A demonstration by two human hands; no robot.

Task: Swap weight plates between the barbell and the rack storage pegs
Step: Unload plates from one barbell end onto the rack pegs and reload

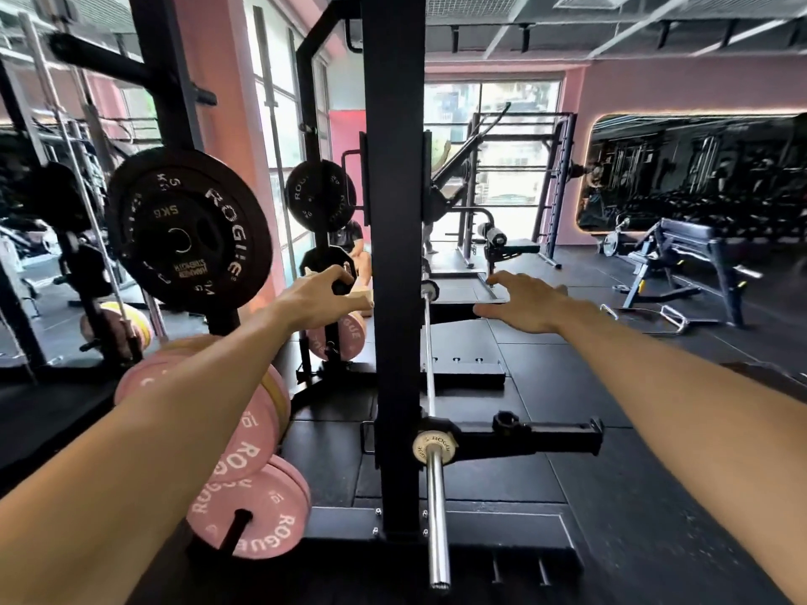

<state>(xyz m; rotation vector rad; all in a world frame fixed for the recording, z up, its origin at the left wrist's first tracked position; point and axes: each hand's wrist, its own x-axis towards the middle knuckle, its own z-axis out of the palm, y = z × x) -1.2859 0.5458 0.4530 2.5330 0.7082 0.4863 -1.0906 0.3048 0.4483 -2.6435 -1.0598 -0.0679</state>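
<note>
Black rubber floor tiles (546,377) lie under your rack upright (395,255). Your left hand (323,294) and right hand (524,303) reach out spread, gripping nothing. Round pink plates (249,513) sit near-left; the bare steel barbell (438,517) rests centre.

"ROGUE", "5KG" on black plate (187,231), "ROGUE", "10" on pink plates (249,513), "ROGUE" on barbell collar (434,447)

Daylight floods in through the far windows (493,168), which are blown out to white, while the black floor (567,386) stays dim. Wide-angle distortion bends the frame's edges, and the right side smears with motion blur.
</note>
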